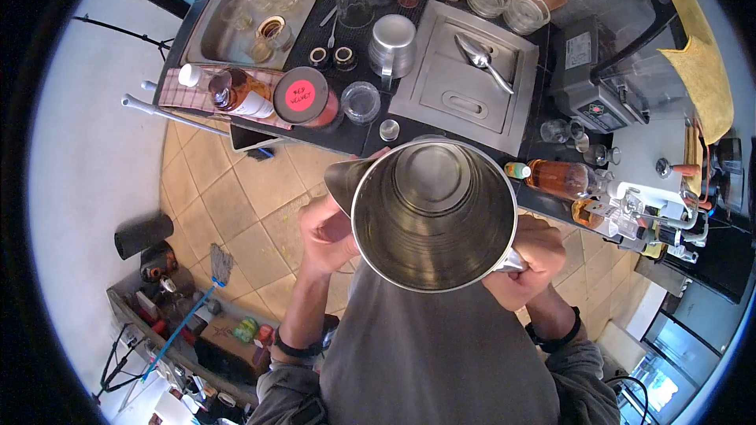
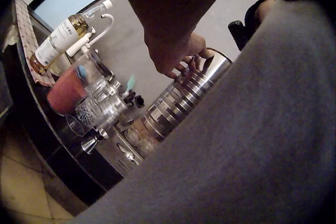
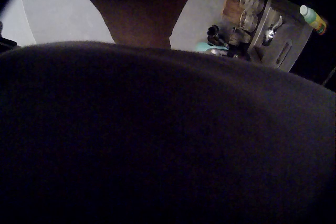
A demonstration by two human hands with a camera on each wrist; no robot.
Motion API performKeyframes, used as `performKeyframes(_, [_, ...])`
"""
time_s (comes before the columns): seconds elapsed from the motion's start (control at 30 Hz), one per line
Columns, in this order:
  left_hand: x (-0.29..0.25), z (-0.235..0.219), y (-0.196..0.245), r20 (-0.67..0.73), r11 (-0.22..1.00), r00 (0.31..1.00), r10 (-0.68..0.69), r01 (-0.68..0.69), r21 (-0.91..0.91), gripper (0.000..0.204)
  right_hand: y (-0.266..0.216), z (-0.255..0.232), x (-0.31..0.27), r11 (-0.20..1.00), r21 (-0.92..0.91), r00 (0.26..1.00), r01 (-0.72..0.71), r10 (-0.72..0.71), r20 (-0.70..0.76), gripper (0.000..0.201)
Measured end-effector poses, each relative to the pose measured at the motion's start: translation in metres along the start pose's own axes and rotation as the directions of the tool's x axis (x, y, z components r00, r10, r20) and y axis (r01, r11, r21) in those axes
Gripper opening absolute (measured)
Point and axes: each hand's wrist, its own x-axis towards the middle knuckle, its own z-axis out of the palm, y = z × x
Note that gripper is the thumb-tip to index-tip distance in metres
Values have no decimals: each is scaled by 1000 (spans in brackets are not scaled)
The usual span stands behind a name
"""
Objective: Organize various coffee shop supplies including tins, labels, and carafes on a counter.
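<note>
A large stainless steel pitcher (image 1: 435,224) is held up in front of the chest, its mouth facing the head camera and its inside showing bare metal. My right hand (image 1: 529,261) grips its handle at the right. On the other side, below the spout, my left hand (image 1: 325,230) supports the wall. The left wrist view shows the left hand (image 2: 181,56) with fingers bent against the pitcher's ribbed side (image 2: 184,98). Clothing hides the right hand in the right wrist view, where only the forearm (image 3: 139,11) shows.
Along the counter stand a lidded jar marked RED VELVET (image 1: 300,96), a syrup bottle (image 1: 240,93), a smaller metal pitcher (image 1: 392,51) and a jigger (image 1: 389,130). A scoop (image 1: 482,61) lies on the steel drop-in unit (image 1: 409,98). Glasses sit in the sink (image 1: 206,27). Another bottle (image 1: 555,179) is at right.
</note>
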Motion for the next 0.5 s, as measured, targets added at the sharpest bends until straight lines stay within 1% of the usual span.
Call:
performKeyframes(0.07, [-1,0,1,9,999,1000,-11,11,-49,26,-1,0,0,999,-25,1000,-21,22,16,12])
performKeyframes(0.17, [2,1,6,-8,998,1000,-17,17,-52,25,-3,3,4,1000,-16,1000,-17,17,25,12])
performKeyframes(0.2, [-1,-6,0,-10,999,1000,-16,15,-52,25,-3,4,4,1000,-15,1000,-15,16,27,12])
performKeyframes(0.27, [-8,-27,-16,190,990,979,73,-49,-129,63,-1,7,4,999,-36,1000,-1,1,19,11])
performKeyframes(0.3, [-10,-28,-15,187,990,979,76,-52,-127,63,-2,8,4,999,-34,1000,3,-2,21,11])
performKeyframes(0.37, [-11,-29,-12,189,992,982,1,23,-124,65,-4,9,5,999,-43,999,-33,35,33,11])
performKeyframes(0.4, [-9,-24,-7,187,992,982,3,20,-124,65,-4,10,5,999,-42,999,-31,32,35,11])
performKeyframes(0.47, [-2,-9,6,0,994,999,-34,34,-99,36,-3,12,4,999,-48,999,-20,23,48,11])
performKeyframes(0.5, [-2,-8,6,-2,994,999,-33,33,-99,36,-4,13,5,999,-47,999,-20,22,50,11])
